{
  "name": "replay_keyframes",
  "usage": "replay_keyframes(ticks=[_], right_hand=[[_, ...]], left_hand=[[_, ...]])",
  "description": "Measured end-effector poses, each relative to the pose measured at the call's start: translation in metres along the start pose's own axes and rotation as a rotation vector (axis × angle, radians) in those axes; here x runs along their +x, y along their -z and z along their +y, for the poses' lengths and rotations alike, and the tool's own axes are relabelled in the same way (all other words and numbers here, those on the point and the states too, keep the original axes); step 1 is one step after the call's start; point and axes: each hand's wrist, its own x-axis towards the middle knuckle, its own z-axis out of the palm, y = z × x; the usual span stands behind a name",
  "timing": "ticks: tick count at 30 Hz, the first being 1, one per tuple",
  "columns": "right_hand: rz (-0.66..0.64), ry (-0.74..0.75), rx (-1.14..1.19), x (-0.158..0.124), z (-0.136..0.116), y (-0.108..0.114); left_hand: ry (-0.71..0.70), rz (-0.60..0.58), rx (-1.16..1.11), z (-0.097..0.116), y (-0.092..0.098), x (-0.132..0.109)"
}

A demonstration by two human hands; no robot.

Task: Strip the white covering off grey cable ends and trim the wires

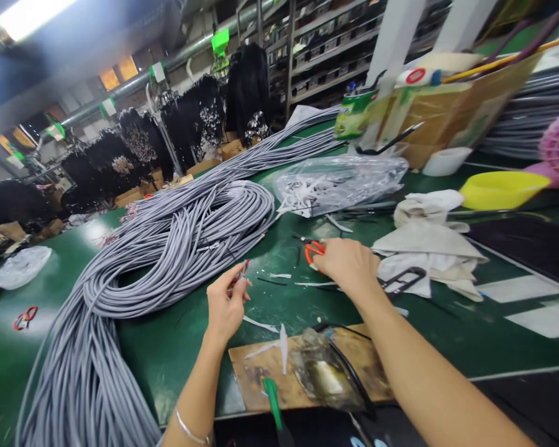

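Note:
My left hand (227, 303) is closed in a pinch on the end of a cable (246, 266), where coloured wire tips, one of them red, show. My right hand (347, 264) is shut on red-handled cutters (313, 250), whose dark jaws point left, apart from the cable end. Most of the cutters' handles are hidden under the fingers. Left of my left hand lies a large coiled bundle of grey cables (177, 248). Thin white strips (279, 275) and dark scraps are scattered on the green table (265, 310) between my hands.
In front is a wooden board (246, 379) with a stained block and a green-handled tool (271, 397). Beyond my right hand lie a plastic bag of white scraps (340, 180), cloths (428, 242) and a cardboard box (447, 118). Another red-handled tool (25, 318) rests far left.

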Motion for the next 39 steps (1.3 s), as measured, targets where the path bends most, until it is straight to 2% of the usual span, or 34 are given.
replay_keyframes(ticks=[2,4,5,7,10,13,19,27,33,35,37,39], right_hand=[[0.003,0.011,0.060,-0.006,-0.014,0.004],[-0.025,0.095,0.172,-0.014,-0.029,0.008],[-0.050,0.158,0.238,-0.019,-0.037,0.010],[-0.126,0.390,0.467,-0.029,-0.050,0.013],[-0.223,0.601,0.579,-0.040,-0.061,0.018],[-0.306,0.670,0.578,-0.046,-0.066,0.019],[-0.392,0.704,0.609,-0.051,-0.069,0.016],[-0.329,0.727,0.666,-0.058,-0.075,0.011],[-0.367,0.644,0.734,-0.055,-0.071,0.006],[-0.316,0.500,0.847,-0.054,-0.070,0.008],[-0.261,0.366,0.991,-0.053,-0.071,0.011],[-0.259,0.354,1.116,-0.055,-0.073,0.013]], left_hand=[[-0.027,-0.017,-0.023,0.001,0.003,0.000],[-0.086,-0.026,-0.019,0.004,0.008,0.000],[-0.129,-0.019,0.000,0.005,0.010,0.000],[-0.244,0.028,0.055,0.008,0.016,0.000],[-0.430,0.084,0.160,0.009,0.022,0.000],[-0.537,0.064,0.259,0.011,0.024,0.000],[-0.603,-0.006,0.320,0.014,0.018,-0.001],[-0.523,0.003,0.203,0.015,0.013,-0.002],[-0.461,-0.030,0.092,0.013,0.012,-0.003],[-0.388,-0.043,0.003,0.013,0.011,-0.005],[-0.242,-0.056,-0.085,0.014,0.010,-0.006],[-0.053,-0.078,-0.144,0.014,0.008,-0.008]])
